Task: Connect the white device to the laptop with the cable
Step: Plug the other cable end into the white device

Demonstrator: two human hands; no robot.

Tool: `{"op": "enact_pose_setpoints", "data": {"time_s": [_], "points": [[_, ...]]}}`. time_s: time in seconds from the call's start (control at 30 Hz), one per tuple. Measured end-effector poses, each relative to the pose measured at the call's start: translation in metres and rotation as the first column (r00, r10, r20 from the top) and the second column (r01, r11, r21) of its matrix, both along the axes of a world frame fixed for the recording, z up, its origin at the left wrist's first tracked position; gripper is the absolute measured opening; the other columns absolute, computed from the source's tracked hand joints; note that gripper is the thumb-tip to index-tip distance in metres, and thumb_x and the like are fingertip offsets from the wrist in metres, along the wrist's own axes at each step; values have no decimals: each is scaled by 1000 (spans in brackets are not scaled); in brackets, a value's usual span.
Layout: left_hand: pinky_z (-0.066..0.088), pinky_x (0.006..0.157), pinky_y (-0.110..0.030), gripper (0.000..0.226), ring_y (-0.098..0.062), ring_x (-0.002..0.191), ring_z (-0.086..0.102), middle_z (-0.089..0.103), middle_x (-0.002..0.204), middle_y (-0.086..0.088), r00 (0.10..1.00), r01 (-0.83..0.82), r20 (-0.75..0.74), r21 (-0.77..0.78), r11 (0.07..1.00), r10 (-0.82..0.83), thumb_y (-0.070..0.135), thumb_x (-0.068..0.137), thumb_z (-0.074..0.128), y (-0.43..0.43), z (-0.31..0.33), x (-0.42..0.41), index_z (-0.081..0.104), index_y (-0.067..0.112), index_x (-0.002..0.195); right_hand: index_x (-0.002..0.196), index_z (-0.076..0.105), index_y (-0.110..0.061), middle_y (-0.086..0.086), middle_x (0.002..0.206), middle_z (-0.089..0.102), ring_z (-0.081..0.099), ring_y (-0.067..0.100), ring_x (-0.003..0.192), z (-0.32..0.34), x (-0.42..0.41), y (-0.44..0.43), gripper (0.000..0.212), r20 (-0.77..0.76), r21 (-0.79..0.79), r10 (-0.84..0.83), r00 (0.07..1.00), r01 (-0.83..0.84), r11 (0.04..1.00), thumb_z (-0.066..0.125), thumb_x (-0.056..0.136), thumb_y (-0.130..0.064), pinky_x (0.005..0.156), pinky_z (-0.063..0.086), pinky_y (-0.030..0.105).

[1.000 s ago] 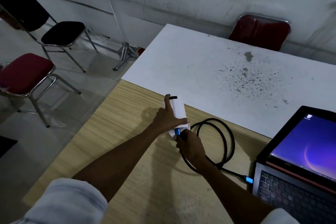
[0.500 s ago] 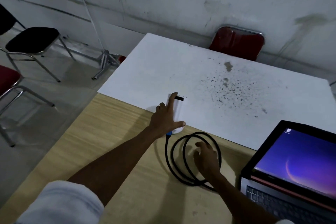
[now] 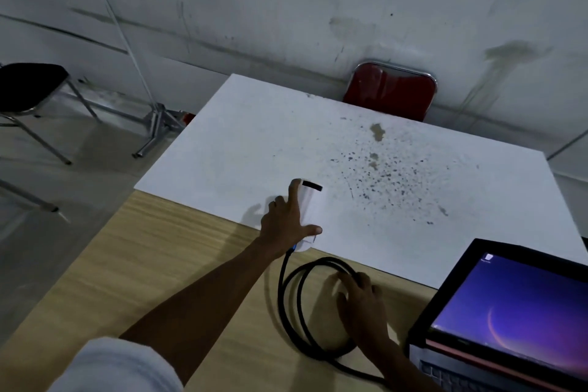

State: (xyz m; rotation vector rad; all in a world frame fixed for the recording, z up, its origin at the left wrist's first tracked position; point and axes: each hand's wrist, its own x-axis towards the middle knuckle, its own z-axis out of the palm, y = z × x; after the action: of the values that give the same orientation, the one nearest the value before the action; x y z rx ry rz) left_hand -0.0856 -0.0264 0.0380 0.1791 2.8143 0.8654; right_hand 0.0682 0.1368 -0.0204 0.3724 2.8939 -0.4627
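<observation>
Scuffed grey walls back a wooden table [image 3: 159, 264] whose far half is covered by a white board [image 3: 254, 143] speckled with dark spots toward 2 o'clock. At the centre of the view lies the white device [image 3: 313, 210], resting on the board's near edge with a black strip at its far end. The left hand [image 3: 288, 224] lies flat on it, fingers spread and released, thumb pointing toward 3 o'clock across its near end. From that end, at 6 o'clock of the device, a blue plug joins the black cable [image 3: 286, 305], which coils in loops on the wood and runs off toward 5 o'clock. The right hand [image 3: 361, 299] rests over the coil's right side, fingers loosely open and touching the cable, gripping nothing. An open laptop [image 3: 509, 312] with a purple screen sits at 4 o'clock. A red chair [image 3: 391, 92] stands behind the table at 1 o'clock, a black chair [image 3: 28, 86] at 10 o'clock.
</observation>
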Motion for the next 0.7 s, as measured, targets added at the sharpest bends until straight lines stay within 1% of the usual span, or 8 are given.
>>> {"op": "enact_pose_setpoints", "data": {"time_s": [0.17, 0.33, 0.37, 0.43, 0.5, 0.57, 0.63, 0.7], "points": [[48, 85, -50, 119, -40, 119, 46, 46, 130, -20, 998, 2, 57, 11, 1000, -2, 60, 59, 82, 0, -6, -6, 8, 27, 145, 108, 62, -34, 7, 115, 56, 53, 35, 98, -1, -9, 1, 23, 8, -1, -22, 1000, 22, 1000, 54, 87, -29, 78, 52, 43], [45, 98, -55, 117, -36, 129, 39, 38, 143, -14, 987, 5, 161, 120, 993, -24, 65, 57, 80, -11, -9, -11, 13, 27, 145, 106, 61, -29, 6, 116, 56, 53, 31, 106, 12, -28, -4, 19, -26, 27, -40, 999, 40, 999, 48, 92, -29, 82, 47, 39], [44, 101, -55, 114, -35, 130, 39, 38, 145, -13, 983, 4, 182, 146, 989, -31, 67, 59, 78, -13, -10, -12, 15, 27, 145, 105, 60, -26, 7, 115, 57, 55, 31, 105, 13, -35, -7, 18, -77, 8, -26, 997, 27, 1000, 49, 92, -28, 80, 49, 39], [45, 102, -53, 103, -32, 128, 44, 41, 146, -11, 964, -63, 266, 243, 968, -4, 72, 66, 67, -18, -11, -13, 20, 27, 145, 105, 58, -23, 9, 111, 61, 59, 29, 99, 16, -50, -13, 14, -152, -204, -45, 987, 13, 979, 51, 93, -24, 77, 51, 38], [50, 99, -46, 83, -27, 121, 54, 50, 141, -10, 926, -157, 378, 376, 913, 3, 65, 82, 57, -24, -10, -11, 28, 21, 145, 118, 54, -21, 8, 118, 62, 60, 21, 98, 27, -69, -24, 23, -84, -534, -178, 980, 106, 839, 52, 96, -29, 81, 49, 32], [53, 93, -39, 67, -23, 114, 59, 56, 134, -7, 896, -164, 440, 444, 881, -55, 56, 91, 53, -30, -10, -10, 37, 18, 143, 133, 45, -19, 2, 126, 56, 56, 17, 104, 42, -86, -35, 43, 90, -757, -285, 954, 251, 603, 53, 95, -39, 84, 45, 29], [53, 92, -36, 58, -21, 113, 59, 58, 130, -5, 880, -144, 461, 487, 861, -114, 50, 93, 54, -36, -11, -10, 42, 18, 140, 136, 44, -21, -4, 126, 54, 56, 14, 105, 49, -100, -42, 49, 183, -848, -273, 944, 292, 442, 55, 94, -42, 82, 47, 28], [52, 99, -40, 55, -20, 114, 59, 59, 130, -4, 870, -128, 468, 523, 843, -159, 46, 93, 58, -40, -11, -12, 44, 20, 139, 128, 52, -22, 3, 125, 62, 61, 16, 104, 46, -107, -43, 43, 171, -869, -226, 959, 255, 424, 57, 92, -43, 77, 55, 32]]}}
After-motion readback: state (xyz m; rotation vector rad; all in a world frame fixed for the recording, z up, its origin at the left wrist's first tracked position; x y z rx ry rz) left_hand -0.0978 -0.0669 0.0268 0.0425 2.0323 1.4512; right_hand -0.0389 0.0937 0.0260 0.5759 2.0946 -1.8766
